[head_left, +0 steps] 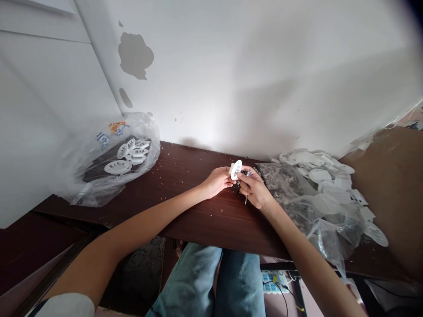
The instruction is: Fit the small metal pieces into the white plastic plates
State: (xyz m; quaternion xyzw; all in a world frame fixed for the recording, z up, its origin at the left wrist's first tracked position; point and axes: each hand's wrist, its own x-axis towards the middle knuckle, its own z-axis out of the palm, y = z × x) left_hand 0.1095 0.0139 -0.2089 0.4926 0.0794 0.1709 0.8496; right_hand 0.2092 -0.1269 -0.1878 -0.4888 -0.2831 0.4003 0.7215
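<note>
My left hand point(218, 181) is closed on the edge of a small white oval plastic part point(235, 169), which has a block on its back and dark slots in its face. The part is held tilted above the table. My right hand point(254, 187) touches the part's near face with thumb and fingertips. Tucked in that same hand is a slim tool, seemingly a small screwdriver point(249, 174), with a pale purple handle and a thin tip pointing down below the fingers. Small dark bits, perhaps screws point(245, 172), show behind the right fingers, partly hidden.
On the left, a clear plastic bag point(145, 121) holds several similar white parts point(118, 167). A pile of white parts point(320, 176) lies at the right with clear plastic point(325, 233), beside a cardboard sheet point(390, 176). Pale scraps dot the brown table point(185, 220). A wall stands behind; a power strip point(274, 281) sits below.
</note>
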